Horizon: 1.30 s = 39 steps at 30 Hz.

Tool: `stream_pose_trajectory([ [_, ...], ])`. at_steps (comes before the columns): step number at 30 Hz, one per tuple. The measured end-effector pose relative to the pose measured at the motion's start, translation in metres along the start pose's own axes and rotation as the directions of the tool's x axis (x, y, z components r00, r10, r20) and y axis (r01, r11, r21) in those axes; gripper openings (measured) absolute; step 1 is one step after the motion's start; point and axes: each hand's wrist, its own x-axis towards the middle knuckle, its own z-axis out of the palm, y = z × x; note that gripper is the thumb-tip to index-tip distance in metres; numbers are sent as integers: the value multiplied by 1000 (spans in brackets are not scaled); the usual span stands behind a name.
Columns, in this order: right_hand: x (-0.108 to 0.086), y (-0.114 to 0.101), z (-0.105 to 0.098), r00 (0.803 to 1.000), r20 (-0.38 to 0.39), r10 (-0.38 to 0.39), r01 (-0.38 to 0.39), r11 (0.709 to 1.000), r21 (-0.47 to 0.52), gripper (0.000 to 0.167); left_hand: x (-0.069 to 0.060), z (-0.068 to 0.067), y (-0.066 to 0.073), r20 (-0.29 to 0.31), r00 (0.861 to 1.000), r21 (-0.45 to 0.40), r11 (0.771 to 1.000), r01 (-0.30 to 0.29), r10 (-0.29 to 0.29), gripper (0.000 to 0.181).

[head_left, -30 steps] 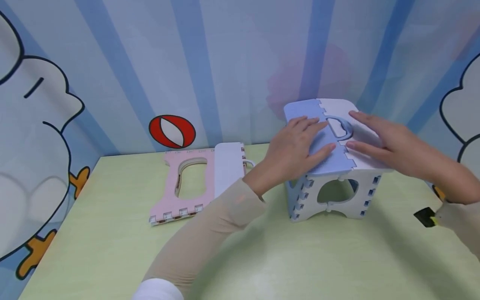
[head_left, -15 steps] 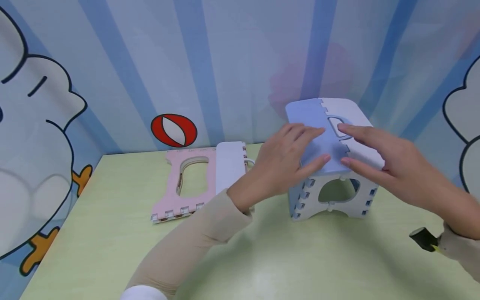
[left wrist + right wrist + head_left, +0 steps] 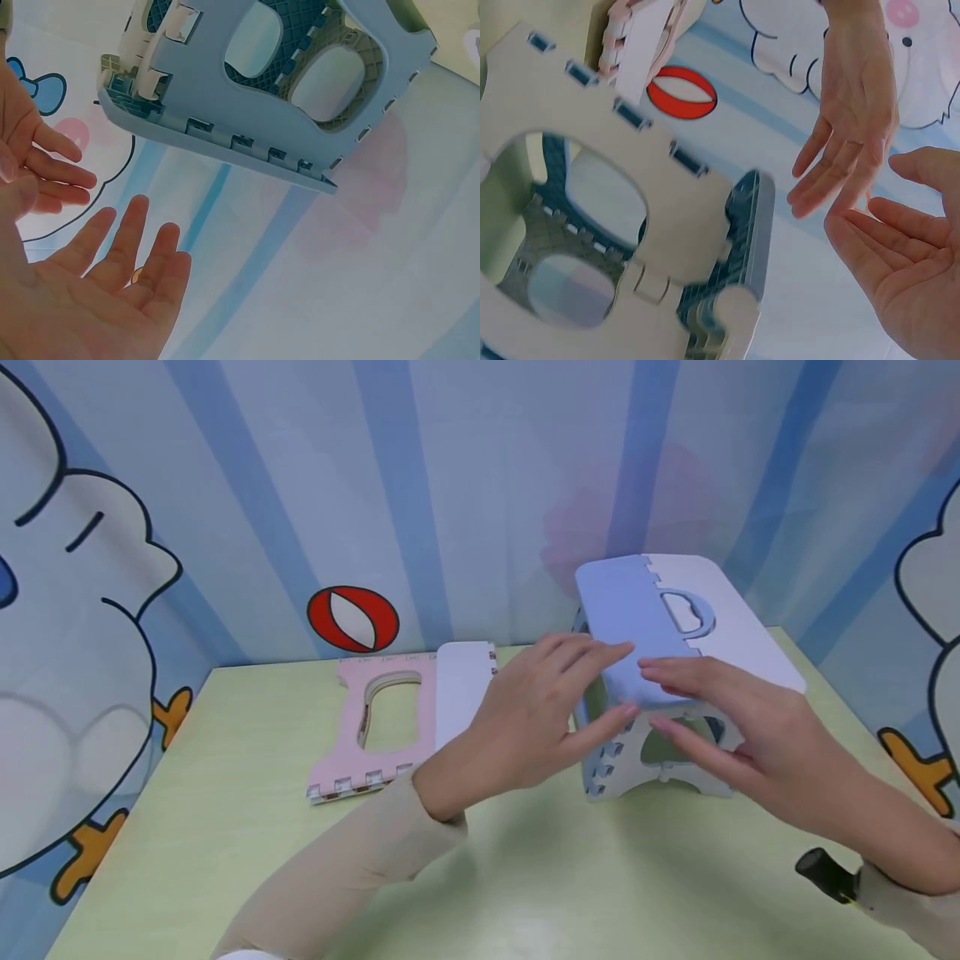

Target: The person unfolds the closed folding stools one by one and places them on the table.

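Right hand (image 3: pixel 757 747), stool (image 3: pixel 652 631) just beyond

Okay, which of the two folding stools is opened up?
The blue-and-white stool, on the right of the head view: it stands unfolded, while the pink-and-white stool lies folded flat.

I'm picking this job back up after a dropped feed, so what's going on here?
A person has both hands just in front of a blue-and-white stool, not touching it. The left hand and right hand are open and hold nothing. The stool stands unfolded on the table; a pink-and-white stool lies folded flat to its left.
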Motion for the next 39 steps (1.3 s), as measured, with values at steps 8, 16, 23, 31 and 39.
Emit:
stream_pose_trajectory([
  [8, -3, -23, 14, 999, 54, -4, 0, 997, 76, 52, -23, -12, 0, -39, 999, 3, 1000, -10, 10, 51],
  [16, -10, -32, 31, 994, 108, 17, -35, 987, 159, 49, -52, -23, -1, 60, 998, -63, 997, 39, -35, 50],
  [23, -13, -34, 49, 993, 114, 27, -49, 979, 200, 41, -75, -30, 0, 109, 989, -152, 982, 112, -96, 48],
  [31, -18, -34, 70, 994, 100, 52, -75, 965, 249, 36, -95, -31, -4, 124, 984, -122, 982, 145, -129, 48],
  [39, -24, -30, 91, 971, 181, 157, -204, 937, 282, 41, -122, -32, -14, 212, 948, -51, 966, 255, -239, 51],
])
